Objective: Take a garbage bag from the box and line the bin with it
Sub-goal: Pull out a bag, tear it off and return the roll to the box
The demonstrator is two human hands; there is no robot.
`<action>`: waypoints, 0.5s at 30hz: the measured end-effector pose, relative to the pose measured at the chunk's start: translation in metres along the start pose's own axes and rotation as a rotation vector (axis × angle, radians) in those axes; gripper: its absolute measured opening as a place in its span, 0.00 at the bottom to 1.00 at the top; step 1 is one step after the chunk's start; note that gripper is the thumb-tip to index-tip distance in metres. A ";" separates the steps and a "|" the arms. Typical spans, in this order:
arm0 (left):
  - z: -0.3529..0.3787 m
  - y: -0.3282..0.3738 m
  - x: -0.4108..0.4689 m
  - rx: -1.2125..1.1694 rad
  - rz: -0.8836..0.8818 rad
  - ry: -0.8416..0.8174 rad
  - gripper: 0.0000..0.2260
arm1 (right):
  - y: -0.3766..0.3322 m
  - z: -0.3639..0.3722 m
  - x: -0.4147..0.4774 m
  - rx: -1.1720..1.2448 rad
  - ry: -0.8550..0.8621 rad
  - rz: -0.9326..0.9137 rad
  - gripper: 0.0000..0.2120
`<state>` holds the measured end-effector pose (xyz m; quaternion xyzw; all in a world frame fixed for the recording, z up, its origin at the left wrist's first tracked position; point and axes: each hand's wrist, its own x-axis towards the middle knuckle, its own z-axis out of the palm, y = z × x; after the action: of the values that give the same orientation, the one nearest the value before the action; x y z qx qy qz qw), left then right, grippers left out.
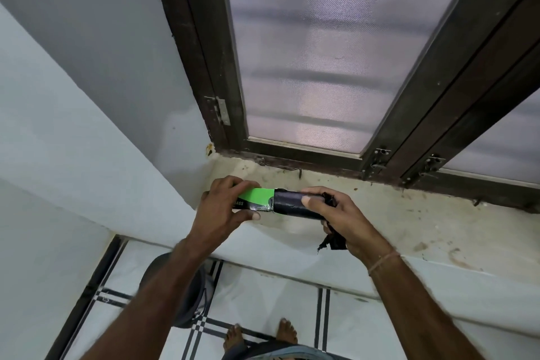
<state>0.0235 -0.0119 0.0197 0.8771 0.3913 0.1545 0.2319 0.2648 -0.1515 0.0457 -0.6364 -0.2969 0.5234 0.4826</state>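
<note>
Reaching from the bottom edge, left hand (225,209) curled round a slim green cardboard box (257,196) at mid-frame, right hand (339,218) pinching the glossy black bag roll (290,202) jutting from it. Round dark bin (187,298) lower left.

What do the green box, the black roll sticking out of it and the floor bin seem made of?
Green box: likely printed cardboard, by its flat faces and folded edges, glossy. Black roll: thin plastic film, with a dull sheen and a crumpled loose end. Bin: dark and matte, probably plastic; an arm hides part.
</note>
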 end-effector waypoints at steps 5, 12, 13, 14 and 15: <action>0.004 0.006 -0.004 0.020 0.038 0.000 0.25 | -0.001 0.010 0.002 0.148 0.004 0.133 0.09; 0.002 0.014 -0.008 0.101 0.020 0.010 0.24 | 0.008 0.028 0.000 0.214 0.003 0.148 0.15; 0.002 0.012 -0.010 0.092 0.001 0.020 0.24 | 0.010 0.029 0.000 0.229 0.044 0.122 0.16; 0.002 0.009 -0.012 0.080 -0.021 0.031 0.25 | 0.012 0.030 -0.001 0.230 0.098 0.090 0.15; 0.004 0.009 -0.015 0.066 -0.043 0.039 0.25 | 0.014 0.032 -0.002 0.223 0.150 0.056 0.14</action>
<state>0.0208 -0.0293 0.0198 0.8724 0.4195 0.1533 0.1984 0.2319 -0.1487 0.0336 -0.6243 -0.1821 0.5174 0.5562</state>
